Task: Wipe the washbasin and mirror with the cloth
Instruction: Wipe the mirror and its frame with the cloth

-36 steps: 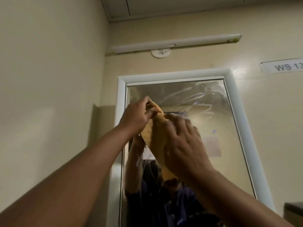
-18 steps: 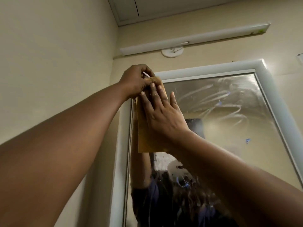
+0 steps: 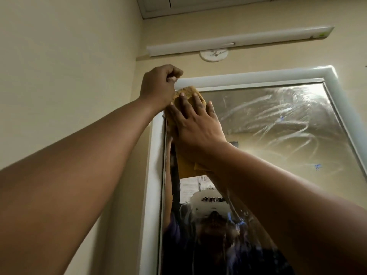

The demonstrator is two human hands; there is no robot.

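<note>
Two hands — a left hand [image 3: 158, 86] and a right hand [image 3: 196, 124] — are up. One cloth [image 3: 186, 161], one mirror [image 3: 278, 135]. One tube light [image 3: 238, 43] and one round wall fitting [image 3: 214, 55] sit above.

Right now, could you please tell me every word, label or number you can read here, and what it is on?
None can be read.
Small blue marks on the mirror: too small to read.
Green spot on the light fitting: blurred.
Paper reflected in the mirror: unreadable.

Yellow cloth [image 3: 187, 165] flat vs mirror [image 3: 278, 135] top-left corner; glass streaky w/ white smears, white frame.
</note>
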